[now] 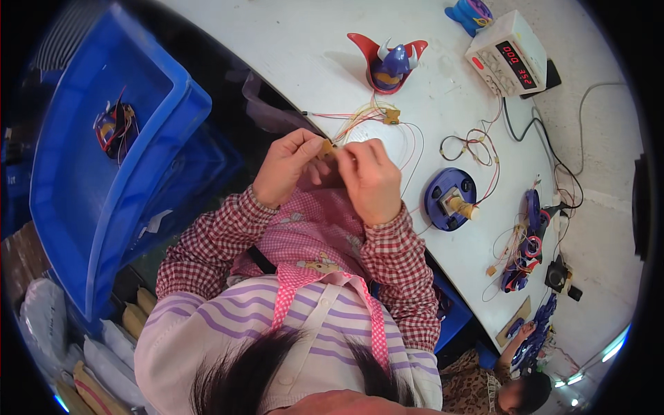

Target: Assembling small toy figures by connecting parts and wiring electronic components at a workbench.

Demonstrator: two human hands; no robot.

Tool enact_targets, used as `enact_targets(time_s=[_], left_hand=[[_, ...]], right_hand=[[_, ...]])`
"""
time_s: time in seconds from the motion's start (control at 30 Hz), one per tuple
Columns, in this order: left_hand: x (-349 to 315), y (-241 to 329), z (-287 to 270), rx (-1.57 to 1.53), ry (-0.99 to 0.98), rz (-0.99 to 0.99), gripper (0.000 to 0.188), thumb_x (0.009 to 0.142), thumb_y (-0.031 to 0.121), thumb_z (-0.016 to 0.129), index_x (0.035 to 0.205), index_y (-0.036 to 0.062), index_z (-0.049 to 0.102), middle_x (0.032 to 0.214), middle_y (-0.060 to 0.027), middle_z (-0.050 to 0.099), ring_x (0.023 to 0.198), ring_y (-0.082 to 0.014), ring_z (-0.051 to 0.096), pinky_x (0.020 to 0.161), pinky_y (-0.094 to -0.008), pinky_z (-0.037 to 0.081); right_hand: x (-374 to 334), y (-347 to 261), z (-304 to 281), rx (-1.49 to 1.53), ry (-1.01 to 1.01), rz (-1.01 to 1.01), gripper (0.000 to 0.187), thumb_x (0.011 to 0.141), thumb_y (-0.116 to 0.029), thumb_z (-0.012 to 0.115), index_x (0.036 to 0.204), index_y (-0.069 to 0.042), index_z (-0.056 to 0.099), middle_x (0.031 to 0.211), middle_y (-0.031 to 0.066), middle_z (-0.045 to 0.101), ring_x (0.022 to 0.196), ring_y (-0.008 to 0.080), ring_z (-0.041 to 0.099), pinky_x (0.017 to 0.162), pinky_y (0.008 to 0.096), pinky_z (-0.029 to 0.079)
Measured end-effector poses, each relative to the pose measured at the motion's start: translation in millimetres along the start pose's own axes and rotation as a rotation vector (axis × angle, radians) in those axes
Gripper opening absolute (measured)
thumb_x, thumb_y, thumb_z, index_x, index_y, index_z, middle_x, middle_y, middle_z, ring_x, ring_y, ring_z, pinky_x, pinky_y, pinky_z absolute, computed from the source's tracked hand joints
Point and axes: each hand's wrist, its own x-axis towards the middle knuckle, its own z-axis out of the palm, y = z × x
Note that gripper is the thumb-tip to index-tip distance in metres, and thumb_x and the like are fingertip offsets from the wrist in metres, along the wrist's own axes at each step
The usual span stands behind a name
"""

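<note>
From where I stand, the small tan board (pixel 325 148) is located in front of the person's lap, just off the near edge of the white worktop (pixel 304 55). The left hand (pixel 290 162) holds it pinched between thumb and forefinger, presumably to keep it steady and to leave its other end accessible. The right hand (pixel 371 176) has its fingers bent in at that end; their tips are blurred, and I cannot tell whether they close on a wire. Loose wires (pixel 370 114) and a second tan board (pixel 391 116) lie just beyond the hands, probably for short reach. The horned toy (pixel 394 69) stands upright behind the wires, apparently set back to free the near edge. The power supply (pixel 510 55) sits farther off, its leads running toward the round purple base (pixel 448 200), likely to keep its bulk clear of the hands. The following are hard to make out: the face of the held board, covered by fingers; where each wire ends; the dark tangle in the blue bin (pixel 138 176); and the other person (pixel 477 380), cut off at the lower rim.
</note>
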Motion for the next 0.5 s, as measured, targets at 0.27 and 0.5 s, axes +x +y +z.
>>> enact_targets(time_s=[0.27, 0.5], left_hand=[[-1, 5, 2, -0.097, -0.114, 0.005, 0.032, 0.099, 0.013, 0.054, 0.127, -0.0009, 0.052, 0.100, -0.0103, 0.065, 0.079, -0.0127, 0.065, 0.065, -0.0226, 0.054], [1, 3, 5, -0.167, -0.126, -0.053, 0.027, 0.095, 0.006, 0.058, 0.121, 0.0015, 0.054, 0.098, -0.0085, 0.065, 0.078, -0.0117, 0.064, 0.066, -0.0220, 0.053]], right_hand=[[-14, 23, -4, 0.138, 0.110, 0.203, 0.009, 0.089, -0.008, 0.066, 0.093, -0.001, 0.061, 0.081, 0.0134, 0.061, 0.066, 0.0295, 0.064, 0.056, 0.0359, 0.050], [-16, 21, -3, 0.075, 0.085, 0.128, 0.011, 0.088, -0.009, 0.067, 0.093, -0.001, 0.061, 0.086, 0.0129, 0.060, 0.064, 0.0288, 0.062, 0.056, 0.0357, 0.049]])
